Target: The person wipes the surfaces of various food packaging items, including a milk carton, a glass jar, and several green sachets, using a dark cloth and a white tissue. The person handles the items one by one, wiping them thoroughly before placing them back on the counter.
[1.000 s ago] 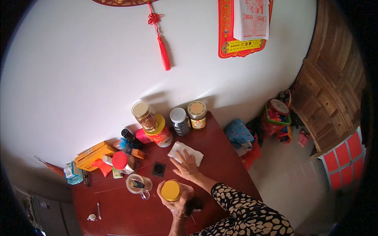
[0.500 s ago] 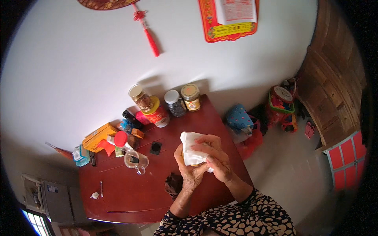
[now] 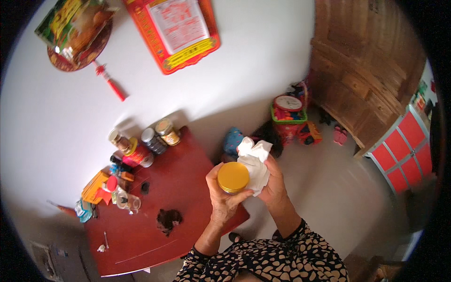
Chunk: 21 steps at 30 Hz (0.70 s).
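A person in a black sleeve with pale spots (image 3: 291,256) holds a jar (image 3: 233,176) with a round gold lid up in both hands. It is in the air, seen just beyond the right edge of a dark red table (image 3: 141,244), near the front right corner. The left hand (image 3: 224,202) grips it, fingers curled round the left side and thumb lying across the front, below the lid. The right hand (image 3: 276,185) holds a crumpled white cloth (image 3: 253,169) just beside the jar's right side; its fingers are bent behind the cloth, their tips mostly hidden. On the table, a dark brown bundle (image 3: 168,221) lies toward the front edge. A small black square (image 3: 145,188) lies farther back, with a clear mug (image 3: 129,202) to its left. Along the back edge stand an orange box (image 3: 95,186), a red-lidded jar (image 3: 110,184) and a red can (image 3: 139,154) bearing a tall jar (image 3: 120,142). At the back right corner, a white-lidded jar (image 3: 155,142) and a yellow-labelled jar (image 3: 168,132) stand side by side. A red calendar (image 3: 178,28) hangs on the white wall behind; a wooden cabinet (image 3: 361,75) stands to the right.
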Each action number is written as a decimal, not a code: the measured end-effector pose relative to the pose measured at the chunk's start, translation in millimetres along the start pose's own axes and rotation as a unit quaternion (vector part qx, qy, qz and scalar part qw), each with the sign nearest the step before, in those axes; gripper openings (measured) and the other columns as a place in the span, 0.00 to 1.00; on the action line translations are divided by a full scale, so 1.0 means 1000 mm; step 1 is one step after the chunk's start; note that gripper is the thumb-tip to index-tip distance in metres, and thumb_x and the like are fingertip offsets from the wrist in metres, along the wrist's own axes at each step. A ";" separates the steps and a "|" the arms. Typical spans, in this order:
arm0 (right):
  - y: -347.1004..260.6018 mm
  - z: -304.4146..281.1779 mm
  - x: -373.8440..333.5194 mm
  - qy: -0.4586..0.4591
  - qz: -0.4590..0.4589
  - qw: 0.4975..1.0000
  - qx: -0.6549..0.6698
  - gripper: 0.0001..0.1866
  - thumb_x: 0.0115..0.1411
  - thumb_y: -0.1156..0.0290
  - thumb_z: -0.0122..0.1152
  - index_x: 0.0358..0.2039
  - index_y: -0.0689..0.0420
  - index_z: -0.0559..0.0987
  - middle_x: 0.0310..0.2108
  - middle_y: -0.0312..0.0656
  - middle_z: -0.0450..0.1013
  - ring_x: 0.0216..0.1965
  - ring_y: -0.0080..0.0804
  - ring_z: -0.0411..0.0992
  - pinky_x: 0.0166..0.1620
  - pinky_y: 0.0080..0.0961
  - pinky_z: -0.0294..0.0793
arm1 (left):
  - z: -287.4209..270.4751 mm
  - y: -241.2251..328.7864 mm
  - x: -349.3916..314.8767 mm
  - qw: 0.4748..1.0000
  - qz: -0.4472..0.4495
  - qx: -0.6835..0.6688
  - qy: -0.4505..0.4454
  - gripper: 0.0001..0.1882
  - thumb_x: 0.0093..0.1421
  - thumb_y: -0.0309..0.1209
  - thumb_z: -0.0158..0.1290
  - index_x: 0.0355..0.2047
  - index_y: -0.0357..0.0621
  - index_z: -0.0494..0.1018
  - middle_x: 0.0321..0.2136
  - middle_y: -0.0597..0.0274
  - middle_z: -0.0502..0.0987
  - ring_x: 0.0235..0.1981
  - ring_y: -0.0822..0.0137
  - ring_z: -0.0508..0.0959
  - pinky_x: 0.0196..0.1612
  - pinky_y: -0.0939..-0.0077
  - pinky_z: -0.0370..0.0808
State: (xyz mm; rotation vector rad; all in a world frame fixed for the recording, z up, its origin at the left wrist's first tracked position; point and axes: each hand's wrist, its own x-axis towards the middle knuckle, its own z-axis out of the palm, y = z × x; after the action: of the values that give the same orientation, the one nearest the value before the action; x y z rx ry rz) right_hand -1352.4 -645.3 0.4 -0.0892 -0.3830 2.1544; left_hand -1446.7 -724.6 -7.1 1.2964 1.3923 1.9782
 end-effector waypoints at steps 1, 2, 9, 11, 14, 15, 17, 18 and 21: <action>-0.018 0.000 -0.009 -0.002 0.003 1.000 0.017 0.17 0.60 0.65 0.43 0.47 0.58 0.70 0.47 0.43 0.68 0.49 0.37 0.67 0.53 0.34 0.64 | 0.014 0.002 -0.002 0.999 -0.027 -0.034 0.006 0.48 0.35 0.42 0.69 0.52 0.39 0.53 0.44 0.57 0.66 0.44 0.66 0.70 0.45 0.72 0.70; -0.034 -0.001 -0.019 -0.069 -0.113 0.970 -0.206 0.17 0.60 0.65 0.42 0.46 0.58 0.70 0.47 0.43 0.67 0.51 0.37 0.66 0.55 0.34 0.62 | 0.032 0.004 -0.006 0.999 -0.037 -0.019 -0.019 0.48 0.36 0.40 0.69 0.52 0.39 0.53 0.45 0.57 0.66 0.45 0.65 0.69 0.46 0.71 0.70; -0.139 -0.021 -0.085 0.016 -0.228 0.841 -0.490 0.16 0.60 0.65 0.39 0.41 0.59 0.71 0.44 0.43 0.69 0.48 0.35 0.67 0.52 0.30 0.64 | 0.141 0.001 -0.032 0.982 0.019 -0.031 -0.185 0.47 0.36 0.44 0.69 0.51 0.39 0.55 0.46 0.51 0.68 0.47 0.63 0.70 0.49 0.70 0.68; -0.173 -0.040 -0.094 0.069 -0.200 0.935 -0.284 0.16 0.60 0.64 0.40 0.42 0.58 0.71 0.42 0.42 0.70 0.45 0.34 0.69 0.49 0.30 0.67 | 0.175 0.005 -0.041 0.980 0.066 -0.068 -0.176 0.47 0.37 0.43 0.68 0.52 0.39 0.55 0.45 0.55 0.68 0.46 0.64 0.70 0.50 0.71 0.68; -0.218 -0.036 -0.119 0.074 -0.225 0.968 -0.080 0.17 0.60 0.62 0.41 0.44 0.58 0.70 0.42 0.43 0.71 0.43 0.35 0.71 0.47 0.30 0.70 | 0.215 0.021 -0.041 0.955 -0.067 -0.233 -0.174 0.34 0.49 0.33 0.60 0.52 0.39 0.55 0.45 0.59 0.66 0.46 0.67 0.69 0.51 0.73 0.66; -0.226 -0.035 -0.129 0.039 -0.275 0.941 -0.192 0.17 0.60 0.63 0.42 0.46 0.58 0.69 0.45 0.46 0.68 0.46 0.37 0.69 0.49 0.33 0.68 | 0.230 0.023 -0.043 0.942 -0.065 -0.274 -0.184 0.33 0.55 0.49 0.53 0.51 0.38 0.57 0.45 0.58 0.67 0.47 0.68 0.69 0.50 0.72 0.66; -0.236 -0.026 -0.149 0.015 -0.415 0.652 -0.634 0.18 0.60 0.67 0.41 0.48 0.60 0.69 0.52 0.49 0.63 0.53 0.43 0.63 0.56 0.37 0.60 | 0.257 0.029 -0.048 0.944 -0.075 -0.263 -0.186 0.31 0.57 0.47 0.51 0.51 0.39 0.57 0.45 0.58 0.67 0.47 0.68 0.68 0.51 0.73 0.65; -0.233 -0.026 -0.154 0.001 -0.399 0.522 -0.754 0.19 0.58 0.71 0.44 0.50 0.62 0.68 0.55 0.51 0.60 0.57 0.46 0.57 0.59 0.39 0.54 | 0.265 0.031 -0.049 0.948 -0.077 -0.250 -0.182 0.29 0.57 0.46 0.51 0.51 0.39 0.58 0.45 0.59 0.67 0.47 0.68 0.68 0.51 0.73 0.65; -0.230 -0.032 -0.169 0.086 -0.453 0.414 -0.784 0.24 0.55 0.75 0.47 0.54 0.63 0.64 0.57 0.51 0.58 0.59 0.48 0.55 0.59 0.39 0.54 | 0.290 0.030 -0.054 0.936 -0.078 -0.257 -0.228 0.23 0.58 0.31 0.43 0.53 0.41 0.56 0.47 0.58 0.66 0.48 0.69 0.67 0.53 0.76 0.63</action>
State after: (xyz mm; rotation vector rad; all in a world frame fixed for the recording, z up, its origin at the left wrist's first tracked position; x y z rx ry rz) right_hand -1066.6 -652.6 27.3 -0.8889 -1.7066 0.0692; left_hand -1167.7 -626.4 16.5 1.2354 0.6738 1.6365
